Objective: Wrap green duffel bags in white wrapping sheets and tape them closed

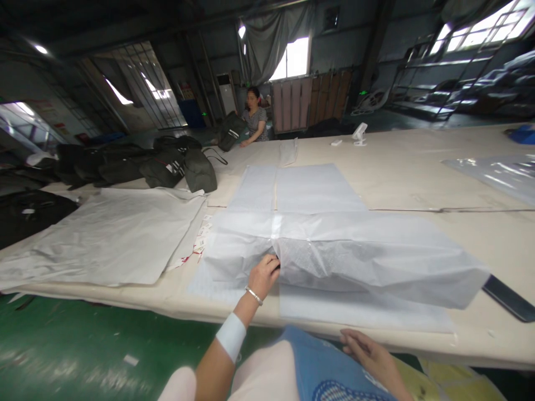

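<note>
My left hand (263, 275) reaches onto the table and pinches the near edge of a large sheet of white tissue paper (355, 250) that is folded over a bulky shape. Thinner translucent sheets (292, 189) lie under and beyond it. A bracelet and a white wristband sit on that arm. My right hand (370, 356) rests low by my body, below the table's front edge, fingers loosely spread and holding nothing.
A stack of white paper sheets (104, 239) lies at the left, with small tags (200, 239) beside it. Dark bags (167, 164) are piled at the far left. A person (254, 120) stands at the far side. A dark flat object (507, 298) lies at the right.
</note>
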The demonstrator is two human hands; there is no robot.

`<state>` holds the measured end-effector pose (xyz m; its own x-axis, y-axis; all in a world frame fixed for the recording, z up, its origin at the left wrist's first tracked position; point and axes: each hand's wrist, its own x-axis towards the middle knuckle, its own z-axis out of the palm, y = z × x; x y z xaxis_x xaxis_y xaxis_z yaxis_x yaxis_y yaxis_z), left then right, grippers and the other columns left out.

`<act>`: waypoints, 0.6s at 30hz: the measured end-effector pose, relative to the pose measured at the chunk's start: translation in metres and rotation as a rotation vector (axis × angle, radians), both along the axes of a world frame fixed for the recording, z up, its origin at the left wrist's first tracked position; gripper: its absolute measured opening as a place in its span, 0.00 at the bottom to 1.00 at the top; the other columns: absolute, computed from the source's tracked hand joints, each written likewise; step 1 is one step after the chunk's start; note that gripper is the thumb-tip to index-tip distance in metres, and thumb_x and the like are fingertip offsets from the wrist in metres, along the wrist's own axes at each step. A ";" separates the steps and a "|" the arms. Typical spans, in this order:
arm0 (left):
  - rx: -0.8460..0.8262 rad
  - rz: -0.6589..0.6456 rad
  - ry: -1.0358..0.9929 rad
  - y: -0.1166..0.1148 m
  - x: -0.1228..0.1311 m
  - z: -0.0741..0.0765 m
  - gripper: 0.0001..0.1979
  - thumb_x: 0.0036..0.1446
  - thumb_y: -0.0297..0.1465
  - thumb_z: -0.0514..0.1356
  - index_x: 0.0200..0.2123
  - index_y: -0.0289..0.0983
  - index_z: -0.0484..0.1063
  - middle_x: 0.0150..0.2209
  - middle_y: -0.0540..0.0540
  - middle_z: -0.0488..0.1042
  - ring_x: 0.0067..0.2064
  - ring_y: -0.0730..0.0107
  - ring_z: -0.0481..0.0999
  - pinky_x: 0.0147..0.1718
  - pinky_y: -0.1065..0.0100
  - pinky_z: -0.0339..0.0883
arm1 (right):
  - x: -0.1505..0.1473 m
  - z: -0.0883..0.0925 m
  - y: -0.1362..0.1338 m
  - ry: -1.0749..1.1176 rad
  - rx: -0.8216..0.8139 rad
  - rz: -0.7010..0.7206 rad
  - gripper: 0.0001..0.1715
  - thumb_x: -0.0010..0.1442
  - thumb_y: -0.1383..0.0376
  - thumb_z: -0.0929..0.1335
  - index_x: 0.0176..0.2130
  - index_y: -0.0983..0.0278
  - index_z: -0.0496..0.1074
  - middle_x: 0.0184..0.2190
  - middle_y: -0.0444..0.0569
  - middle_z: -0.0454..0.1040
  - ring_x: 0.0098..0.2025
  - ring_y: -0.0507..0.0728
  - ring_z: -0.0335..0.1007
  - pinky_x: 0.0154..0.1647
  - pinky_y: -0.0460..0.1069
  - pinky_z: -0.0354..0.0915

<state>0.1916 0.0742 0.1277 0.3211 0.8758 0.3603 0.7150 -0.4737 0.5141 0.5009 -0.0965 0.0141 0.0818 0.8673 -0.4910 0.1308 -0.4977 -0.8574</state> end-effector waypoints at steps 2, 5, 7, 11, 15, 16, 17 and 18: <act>-0.034 -0.052 -0.075 0.000 -0.002 0.001 0.11 0.57 0.23 0.59 0.41 0.40 0.77 0.43 0.45 0.76 0.43 0.67 0.76 0.40 0.69 0.70 | -0.001 0.002 0.000 -0.008 0.003 0.013 0.37 0.48 0.38 0.68 0.46 0.62 0.75 0.42 0.53 0.80 0.44 0.64 0.77 0.49 0.55 0.72; -0.107 -0.094 -0.207 0.001 -0.005 0.000 0.11 0.57 0.23 0.60 0.41 0.41 0.78 0.43 0.45 0.78 0.45 0.65 0.76 0.44 0.67 0.70 | -0.007 0.010 0.005 -0.004 0.044 0.055 0.36 0.50 0.38 0.67 0.47 0.62 0.74 0.41 0.54 0.80 0.43 0.64 0.78 0.49 0.55 0.72; -0.167 -0.083 -0.279 0.002 -0.005 -0.002 0.10 0.56 0.24 0.61 0.41 0.40 0.79 0.42 0.45 0.79 0.45 0.64 0.77 0.46 0.65 0.70 | -0.017 0.020 0.014 0.013 0.120 0.107 0.35 0.53 0.40 0.67 0.49 0.62 0.73 0.42 0.54 0.79 0.41 0.63 0.78 0.48 0.54 0.72; -0.250 -0.066 -0.317 0.003 -0.006 -0.009 0.09 0.56 0.27 0.61 0.39 0.40 0.80 0.40 0.45 0.81 0.42 0.61 0.79 0.45 0.64 0.70 | -0.045 0.045 0.047 0.032 0.284 0.221 0.38 0.58 0.45 0.65 0.60 0.62 0.63 0.44 0.54 0.77 0.36 0.58 0.78 0.45 0.54 0.72; -0.337 -0.090 -0.347 0.004 -0.006 -0.010 0.11 0.58 0.30 0.59 0.41 0.40 0.80 0.40 0.46 0.81 0.42 0.61 0.80 0.44 0.65 0.71 | -0.069 0.061 0.079 0.011 0.310 0.276 0.45 0.59 0.49 0.65 0.68 0.62 0.48 0.40 0.51 0.77 0.34 0.58 0.77 0.43 0.55 0.71; -0.358 -0.102 -0.356 0.004 -0.006 -0.009 0.11 0.58 0.30 0.59 0.42 0.40 0.80 0.39 0.47 0.81 0.42 0.61 0.80 0.43 0.65 0.71 | -0.073 0.062 0.084 0.012 0.306 0.281 0.47 0.58 0.50 0.65 0.68 0.62 0.46 0.39 0.51 0.77 0.34 0.58 0.77 0.43 0.55 0.70; -0.377 -0.115 -0.365 0.005 -0.006 -0.009 0.12 0.58 0.30 0.58 0.42 0.39 0.80 0.38 0.47 0.81 0.41 0.62 0.79 0.43 0.66 0.71 | -0.077 0.062 0.088 0.017 0.301 0.287 0.48 0.58 0.50 0.65 0.68 0.62 0.45 0.38 0.50 0.77 0.33 0.58 0.77 0.42 0.55 0.70; -0.394 -0.125 -0.375 0.005 -0.005 -0.008 0.12 0.57 0.30 0.58 0.42 0.39 0.80 0.37 0.48 0.81 0.40 0.63 0.79 0.42 0.67 0.71 | -0.080 0.060 0.091 0.026 0.295 0.291 0.49 0.58 0.50 0.65 0.69 0.62 0.44 0.37 0.50 0.77 0.33 0.58 0.77 0.41 0.55 0.70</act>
